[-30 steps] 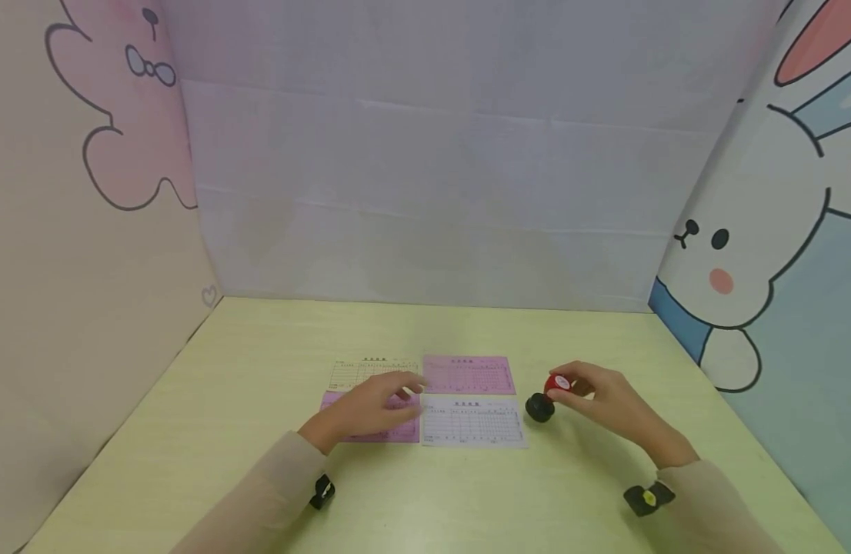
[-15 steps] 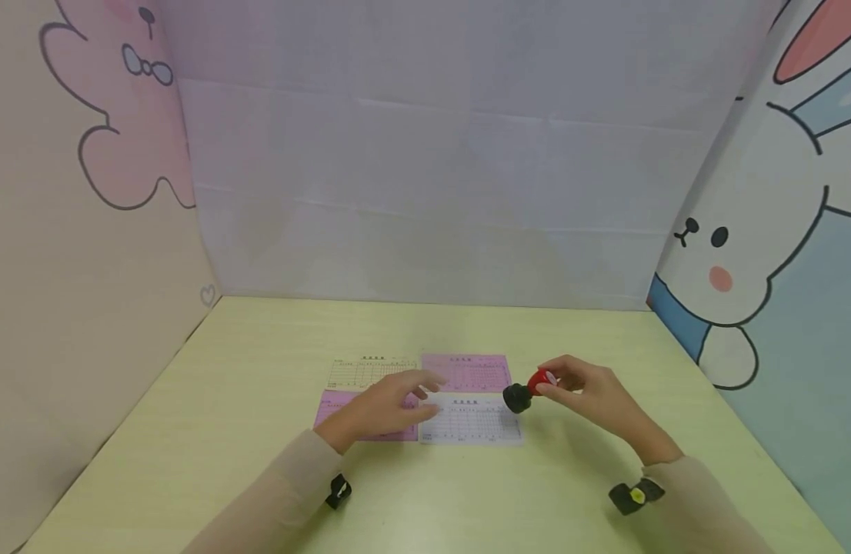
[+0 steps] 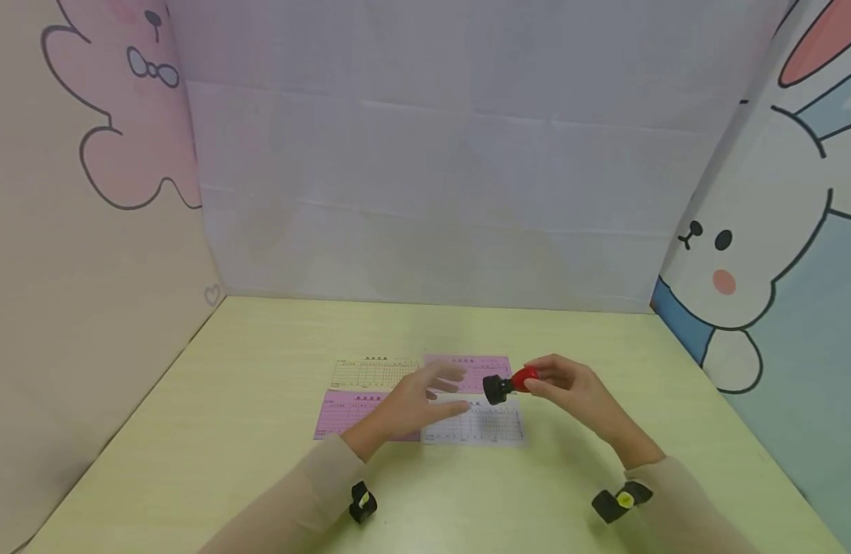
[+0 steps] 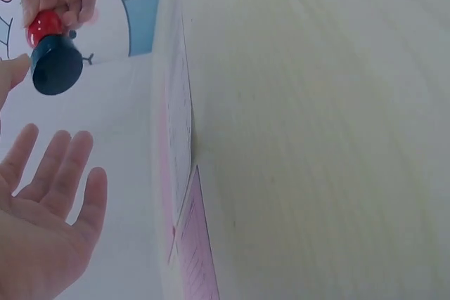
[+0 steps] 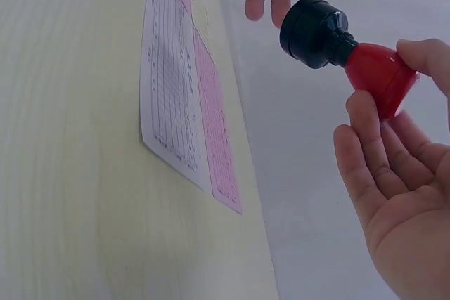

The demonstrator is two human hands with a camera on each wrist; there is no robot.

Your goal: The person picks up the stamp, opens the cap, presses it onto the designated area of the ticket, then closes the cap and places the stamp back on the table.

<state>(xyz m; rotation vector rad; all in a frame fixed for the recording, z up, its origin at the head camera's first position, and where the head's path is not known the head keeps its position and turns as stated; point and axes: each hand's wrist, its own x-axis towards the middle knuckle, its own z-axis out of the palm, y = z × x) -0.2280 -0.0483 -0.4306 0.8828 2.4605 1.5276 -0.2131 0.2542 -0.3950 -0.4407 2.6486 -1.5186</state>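
Observation:
A stamp with a red handle and a round black base is up off the table, tilted so its base points left. My right hand pinches the red handle between thumb and fingers. Close to the black base, my left hand reaches in with fingers and thumb spread, holding nothing. In the left wrist view, the left fingers are apart from the stamp's dark base, with the thumb tip beside it. Below the hands lie a white form and a pink form, partly covered.
Behind these lie a yellowish form and another pink form, edge to edge on the pale table. A white sheet wall stands at the back, with cartoon-printed side panels.
My right hand has carried the stamp left, tipping it from nearly upright with base down to sideways. My left hand has moved right toward it, over the forms.

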